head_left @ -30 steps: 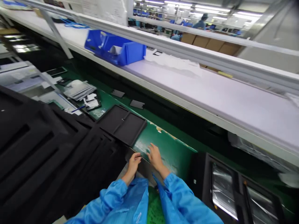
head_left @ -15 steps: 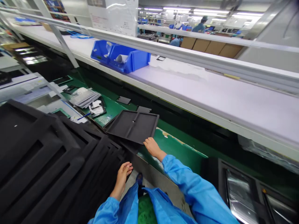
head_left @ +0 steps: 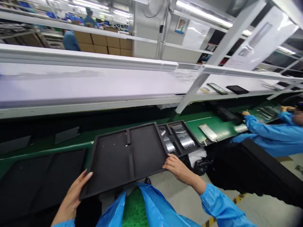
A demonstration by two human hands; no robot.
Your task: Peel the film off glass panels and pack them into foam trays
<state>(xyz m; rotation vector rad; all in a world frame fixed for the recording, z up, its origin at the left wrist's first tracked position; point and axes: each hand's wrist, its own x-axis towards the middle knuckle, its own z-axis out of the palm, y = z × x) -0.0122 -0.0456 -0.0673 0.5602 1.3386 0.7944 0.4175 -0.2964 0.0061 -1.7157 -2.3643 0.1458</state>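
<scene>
Between my two hands is a shallow black foam tray (head_left: 146, 148) with two bare compartments and a notched divider. My left hand (head_left: 75, 192) grips its left edge, thumb over the rim. At the lower right corner, my right hand (head_left: 177, 168) has its fingers closed on the rim. The tray's right side overlaps a second black tray (head_left: 191, 134) that holds shiny, film-like flat panels (head_left: 182, 136). To the left, another black tray (head_left: 44, 176) lies on the green bench, close to my left hand.
A white shelf (head_left: 118, 86) with a slanted post (head_left: 201, 85) runs behind the green bench (head_left: 208, 123). On the right, a co-worker in blue sleeves (head_left: 265, 129) works at the bench. A large black stack (head_left: 255, 167) stands at right. A silvery flat part (head_left: 208, 132) lies on the bench.
The view has swung to the right. The black tray, earlier touched by my right hand only, is now lifted between both hands beside the tray of panels.
</scene>
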